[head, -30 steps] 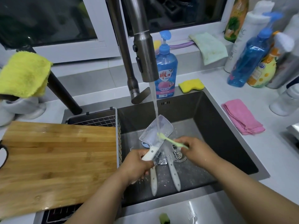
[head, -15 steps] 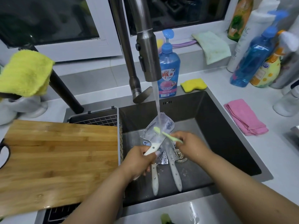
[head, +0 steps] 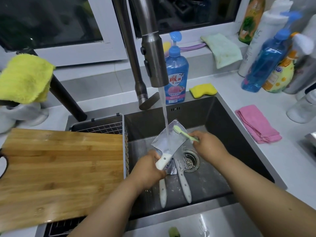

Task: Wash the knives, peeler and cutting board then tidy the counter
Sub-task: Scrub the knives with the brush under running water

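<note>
Wet white handle of cleaver [head: 168, 140], gripped by left hand [head: 150, 170] under tap [head: 153, 53], may slip while right hand [head: 207, 147] pinching brush [head: 185, 134] scrubs near edge.

pink cloth [head: 258, 124] | yellow sponge [head: 203, 89] | blue soap bottle [head: 176, 72]

Home kitchen: sink [head: 239, 127], dish soap [head: 177, 77].

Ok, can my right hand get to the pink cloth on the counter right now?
Probably yes: the pink cloth lies in the open right of the sink, but the right hand holds a green toothbrush first.
</note>
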### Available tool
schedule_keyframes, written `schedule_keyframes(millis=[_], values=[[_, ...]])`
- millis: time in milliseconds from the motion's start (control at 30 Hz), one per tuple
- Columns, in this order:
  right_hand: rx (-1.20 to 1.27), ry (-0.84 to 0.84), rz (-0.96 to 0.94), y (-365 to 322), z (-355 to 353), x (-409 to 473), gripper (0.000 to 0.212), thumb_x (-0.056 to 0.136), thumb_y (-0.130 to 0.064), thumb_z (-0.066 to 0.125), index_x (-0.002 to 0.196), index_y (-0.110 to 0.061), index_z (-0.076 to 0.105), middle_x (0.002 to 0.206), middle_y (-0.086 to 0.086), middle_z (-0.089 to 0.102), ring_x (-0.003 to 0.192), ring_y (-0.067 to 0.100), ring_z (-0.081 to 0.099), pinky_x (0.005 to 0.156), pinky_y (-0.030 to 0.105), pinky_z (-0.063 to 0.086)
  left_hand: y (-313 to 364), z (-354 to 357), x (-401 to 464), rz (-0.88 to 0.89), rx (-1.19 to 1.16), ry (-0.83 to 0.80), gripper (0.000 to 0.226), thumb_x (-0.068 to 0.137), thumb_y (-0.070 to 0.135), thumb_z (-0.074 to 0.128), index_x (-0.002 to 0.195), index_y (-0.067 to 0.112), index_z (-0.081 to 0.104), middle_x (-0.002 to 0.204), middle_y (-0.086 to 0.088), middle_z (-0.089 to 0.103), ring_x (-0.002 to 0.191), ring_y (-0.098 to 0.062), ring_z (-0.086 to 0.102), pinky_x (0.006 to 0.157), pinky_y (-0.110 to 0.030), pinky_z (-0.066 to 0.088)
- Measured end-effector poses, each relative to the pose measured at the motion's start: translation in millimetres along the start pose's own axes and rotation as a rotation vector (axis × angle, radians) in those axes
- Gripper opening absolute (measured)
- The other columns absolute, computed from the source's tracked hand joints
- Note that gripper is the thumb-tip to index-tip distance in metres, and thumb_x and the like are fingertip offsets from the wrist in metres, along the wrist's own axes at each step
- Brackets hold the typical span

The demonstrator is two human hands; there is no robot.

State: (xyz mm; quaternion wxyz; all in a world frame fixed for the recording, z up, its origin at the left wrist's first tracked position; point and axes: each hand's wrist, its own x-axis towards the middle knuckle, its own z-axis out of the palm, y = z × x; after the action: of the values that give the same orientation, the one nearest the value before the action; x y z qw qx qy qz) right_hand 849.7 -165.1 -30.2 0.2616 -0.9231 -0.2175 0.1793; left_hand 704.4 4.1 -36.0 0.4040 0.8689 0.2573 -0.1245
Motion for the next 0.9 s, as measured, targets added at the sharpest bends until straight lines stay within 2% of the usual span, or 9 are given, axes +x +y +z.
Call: schedule_keyframes(millis=[133, 267, 333, 400, 500, 633, 733, 800, 900], values=[[0.043, 0.022, 0.014, 9, 8, -18, 0.029, 0.091, -0.021, 0.057, 0.118, -0.029, 0.064, 0.107, 0.004, 0.066, 0.088, 0.023, 0.063, 0.071, 0.028, 0.046, 5, -1, 2, 0.009, 0.06, 0.01, 0.029, 0.078, 0.026, 0.07, 0.1, 0.022, 0.051, 0.09, -0.003, 0.064, 0.074, -0.019, 0.064, 0.063, -0.029, 0.051], [0.108, 0.074, 0.033, 16, 15, -29, 0.031, 0.091, -0.022, 0.059, 0.121, -0.028, 0.063, 0.116, -0.002, 0.065, 0.094, 0.018, 0.062, 0.074, 0.023, 0.042, 4, -3, 8, -0.087, -0.1, -0.036, 0.006, 0.087, 0.022, 0.058, 0.087, 0.017, 0.058, 0.083, -0.011, 0.067, 0.068, -0.025, 0.064, 0.07, -0.039, 0.055], [0.155, 0.034, 0.04, 16, 21, -35, 0.029, 0.09, -0.022, 0.06, 0.118, -0.03, 0.064, 0.112, -0.004, 0.066, 0.087, 0.014, 0.061, 0.071, 0.023, 0.043, 1, -3, 6, -0.143, -0.267, -0.047, 0.014, 0.092, 0.018, 0.051, 0.083, 0.01, 0.059, 0.074, -0.011, 0.066, 0.058, -0.023, 0.061, 0.061, -0.038, 0.056], [0.204, -0.037, 0.013, 13, 28, -42, 0.029, 0.091, -0.02, 0.06, 0.115, -0.034, 0.065, 0.104, -0.009, 0.067, 0.077, 0.007, 0.059, 0.065, 0.021, 0.044, 3, -2, 1, -0.202, -0.555, -0.086, 0.017, 0.097, 0.011, 0.047, 0.086, 0.004, 0.057, 0.067, -0.008, 0.062, 0.049, -0.018, 0.056, 0.047, -0.028, 0.048], [0.288, -0.132, -0.029, 8, 40, -48, 0.03, 0.092, -0.019, 0.059, 0.117, -0.035, 0.063, 0.09, -0.017, 0.06, 0.063, -0.006, 0.049, 0.055, 0.009, 0.035, 8, -3, -7, -0.226, -0.804, -0.133, 0.01, 0.096, 0.009, 0.053, 0.099, 0.002, 0.058, 0.067, -0.008, 0.061, 0.047, -0.017, 0.054, 0.042, -0.023, 0.043], [0.311, -0.039, -0.014, 10, 43, -34, 0.032, 0.092, -0.019, 0.059, 0.122, -0.03, 0.062, 0.105, -0.008, 0.065, 0.082, 0.007, 0.057, 0.069, 0.019, 0.038, 6, -8, -9, -0.211, -1.001, -0.17, 0.012, 0.09, 0.002, 0.058, 0.101, 0.002, 0.061, 0.066, -0.008, 0.06, 0.046, -0.015, 0.051, 0.037, -0.02, 0.04], [0.236, 0.047, 0.041, 16, 34, -18, 0.031, 0.091, -0.021, 0.057, 0.12, -0.031, 0.063, 0.106, -0.001, 0.066, 0.08, 0.014, 0.059, 0.066, 0.021, 0.039, 5, -12, -10, -0.222, -1.101, -0.196, 0.016, 0.089, -0.001, 0.055, 0.104, 0.001, 0.06, 0.066, -0.01, 0.058, 0.045, -0.015, 0.05, 0.036, -0.018, 0.039], [0.234, 0.004, 0.004, 14, 31, -18, 0.029, 0.091, -0.019, 0.059, 0.117, -0.03, 0.065, 0.101, -0.004, 0.065, 0.077, 0.011, 0.057, 0.063, 0.021, 0.038, 4, -14, -10, -0.227, -1.142, -0.204, 0.017, 0.088, 0.0, 0.055, 0.105, 0.0, 0.058, 0.067, -0.011, 0.057, 0.045, -0.015, 0.05, 0.035, -0.018, 0.039], [0.295, -0.081, -0.109, -2, 36, -31, 0.031, 0.089, -0.017, 0.063, 0.116, -0.032, 0.066, 0.105, -0.008, 0.064, 0.086, 0.008, 0.06, 0.075, 0.022, 0.045, 3, -15, -12, -0.234, -1.142, -0.202, 0.014, 0.088, 0.0, 0.055, 0.101, 0.001, 0.059, 0.067, -0.012, 0.058, 0.045, -0.016, 0.05, 0.035, -0.018, 0.038]])
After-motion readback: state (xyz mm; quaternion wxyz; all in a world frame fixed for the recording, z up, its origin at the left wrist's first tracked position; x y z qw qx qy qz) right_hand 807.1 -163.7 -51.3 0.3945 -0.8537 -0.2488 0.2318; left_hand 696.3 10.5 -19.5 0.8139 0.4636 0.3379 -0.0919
